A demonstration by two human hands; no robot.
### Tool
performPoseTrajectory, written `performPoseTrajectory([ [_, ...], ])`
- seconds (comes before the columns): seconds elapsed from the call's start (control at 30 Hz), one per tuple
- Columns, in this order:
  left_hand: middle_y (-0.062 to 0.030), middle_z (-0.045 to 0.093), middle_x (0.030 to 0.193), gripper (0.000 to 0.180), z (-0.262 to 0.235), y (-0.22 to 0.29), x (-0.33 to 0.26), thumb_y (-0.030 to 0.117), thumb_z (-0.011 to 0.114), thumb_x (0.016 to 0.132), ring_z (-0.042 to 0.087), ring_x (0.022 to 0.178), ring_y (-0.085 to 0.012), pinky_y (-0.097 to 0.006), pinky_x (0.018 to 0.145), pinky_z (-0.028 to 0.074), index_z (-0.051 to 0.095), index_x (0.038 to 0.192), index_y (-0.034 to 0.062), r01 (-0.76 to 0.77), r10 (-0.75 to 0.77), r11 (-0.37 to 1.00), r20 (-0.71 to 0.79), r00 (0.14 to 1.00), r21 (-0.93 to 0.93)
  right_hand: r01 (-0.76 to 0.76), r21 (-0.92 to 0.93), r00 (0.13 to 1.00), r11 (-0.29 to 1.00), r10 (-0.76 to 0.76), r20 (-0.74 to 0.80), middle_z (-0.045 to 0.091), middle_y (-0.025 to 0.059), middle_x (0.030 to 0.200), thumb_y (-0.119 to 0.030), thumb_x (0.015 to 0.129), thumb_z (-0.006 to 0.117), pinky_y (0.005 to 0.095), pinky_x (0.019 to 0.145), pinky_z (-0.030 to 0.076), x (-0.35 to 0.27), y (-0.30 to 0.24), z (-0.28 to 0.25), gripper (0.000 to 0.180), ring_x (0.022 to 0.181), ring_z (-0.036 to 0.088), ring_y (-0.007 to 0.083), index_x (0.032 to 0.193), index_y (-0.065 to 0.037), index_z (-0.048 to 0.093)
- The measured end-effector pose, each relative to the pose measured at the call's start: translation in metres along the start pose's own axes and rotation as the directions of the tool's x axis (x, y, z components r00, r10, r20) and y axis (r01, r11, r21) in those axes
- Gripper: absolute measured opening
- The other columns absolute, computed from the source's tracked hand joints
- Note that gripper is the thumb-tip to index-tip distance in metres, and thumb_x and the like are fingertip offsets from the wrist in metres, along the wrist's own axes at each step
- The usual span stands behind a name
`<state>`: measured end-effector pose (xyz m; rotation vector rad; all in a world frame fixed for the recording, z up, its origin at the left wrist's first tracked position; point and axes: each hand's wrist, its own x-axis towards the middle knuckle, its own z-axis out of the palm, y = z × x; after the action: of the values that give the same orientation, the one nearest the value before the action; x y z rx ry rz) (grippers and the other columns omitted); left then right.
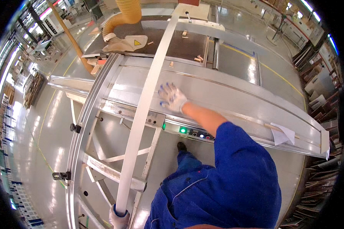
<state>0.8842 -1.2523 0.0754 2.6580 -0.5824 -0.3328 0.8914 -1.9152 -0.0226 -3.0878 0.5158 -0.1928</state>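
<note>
Gloves on both hands here, and a long white strip (147, 103) is lying lengthways across the metal saw table (233, 95). The right hand (172, 98) is pressing down flat, fingers spread, right beside the strip's edge and touching it, likely to be keeping it steady against the table rather than gripping it. The left hand (118, 218) is wrapping closed around the strip's near end, low at the picture's edge (only partly showing), carrying the overhanging end where no table is supporting it. The strip is running from that grip up past the right hand toward the yellow dust hose (122, 17). Green lamps (183, 130) are glowing on the table's front rail.
</note>
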Motion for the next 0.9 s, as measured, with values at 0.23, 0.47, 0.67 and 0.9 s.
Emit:
performPoseTrajectory([
  [0.23, -0.0142, 0.07, 0.096, 0.07, 0.018, 0.029, 0.061, 0.014, 0.087, 0.071, 0.067, 0.08, -0.0201, -0.038, 0.074, 0.057, 0.057, 0.132, -0.0018, 0.0, 0.001, 0.999, -0.026, 1.0, 0.046, 0.068, -0.143, 0.986, 0.987, -0.045, 0.16, 0.024, 0.017, 0.165, -0.056, 0.099, 0.045, 0.0535, 0.124, 0.014, 0.139, 0.093, -0.009, 0.071, 0.153, 0.016, 0.0408, 0.154, -0.013, 0.038],
  [0.47, -0.011, 0.067, 0.092, 0.07, 0.034, 0.025, 0.074, 0.015, 0.089, 0.07, 0.064, 0.078, -0.0191, -0.037, 0.071, 0.055, 0.059, 0.13, -0.0021, 0.223, -0.218, 0.957, 0.048, 0.975, -0.188, -0.242, -0.133, 0.956, 0.961, 0.26, 0.139, 0.054, 0.0173, 0.14, -0.058, 0.089, 0.057, 0.0496, 0.116, 0.027, 0.156, 0.193, -0.016, 0.072, 0.136, 0.042, 0.0351, 0.134, -0.002, 0.058],
  [0.67, -0.0127, 0.07, 0.094, 0.069, 0.032, 0.01, 0.096, 0.021, 0.088, 0.075, 0.066, 0.077, -0.0258, -0.041, 0.071, 0.056, 0.057, 0.134, 0.001, 0.249, -0.233, 0.951, 0.104, 0.967, -0.186, -0.43, -0.158, 0.897, 0.889, 0.402, -0.183, 0.042, 0.0198, 0.154, -0.055, 0.096, 0.049, 0.0545, 0.121, 0.017, 0.065, 0.216, 0.016, 0.074, 0.149, 0.025, 0.0399, 0.148, -0.002, 0.044],
  [0.9, -0.0161, 0.068, 0.104, 0.064, 0.053, -0.075, 0.101, 0.025, 0.082, 0.06, 0.065, 0.098, -0.0387, -0.049, 0.086, 0.052, 0.062, 0.12, 0.0115, 0.04, -0.036, 0.984, -0.024, 0.999, 0.174, 0.235, 0.317, 0.894, 0.919, -0.333, 0.301, 0.065, 0.0178, 0.118, -0.039, 0.071, 0.076, 0.0513, 0.101, 0.046, -0.022, -0.065, -0.055, 0.048, 0.109, 0.062, 0.0361, 0.108, -0.009, 0.069],
])
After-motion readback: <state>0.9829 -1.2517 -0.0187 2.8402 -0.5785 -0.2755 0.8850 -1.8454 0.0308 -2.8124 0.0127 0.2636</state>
